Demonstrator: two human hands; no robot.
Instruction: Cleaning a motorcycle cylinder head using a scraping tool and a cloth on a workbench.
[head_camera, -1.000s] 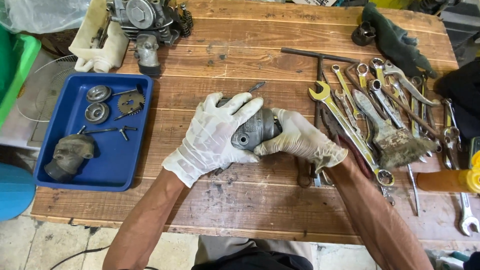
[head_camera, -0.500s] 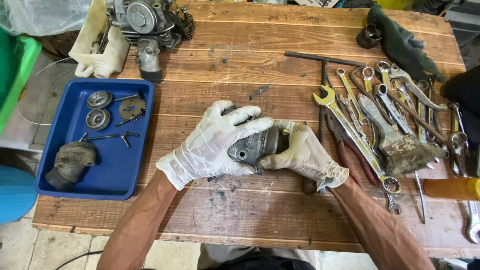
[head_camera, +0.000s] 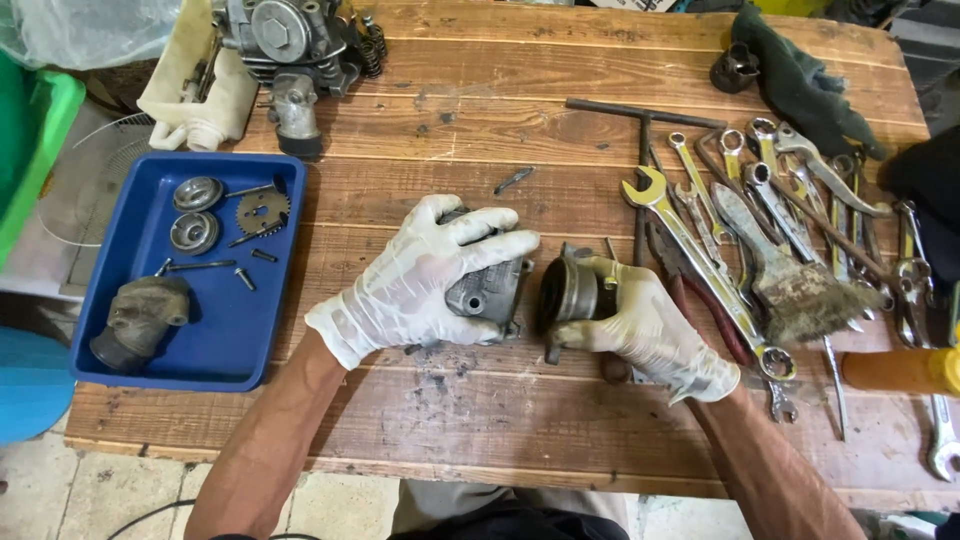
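Observation:
Both my hands wear dirty white gloves over a wooden workbench (head_camera: 480, 420). My left hand (head_camera: 420, 280) grips a grey metal engine housing (head_camera: 490, 290) that rests on the boards. A short gap to its right, my right hand (head_camera: 640, 325) holds a round dark metal part (head_camera: 568, 290) with its open end facing the housing. The two pieces are apart and do not touch.
A blue tray (head_camera: 215, 350) at the left holds round metal parts, a sprocket, small bolts and a dark rubber boot (head_camera: 140, 320). An engine block (head_camera: 290, 40) stands at the back left. Several wrenches (head_camera: 700, 260), a dirty brush (head_camera: 790, 290), pliers and a dark glove (head_camera: 800, 80) lie to the right.
The two parts were held together as one piece before. Now my right hand has pulled the round part off to the right, leaving a gap between it and the housing.

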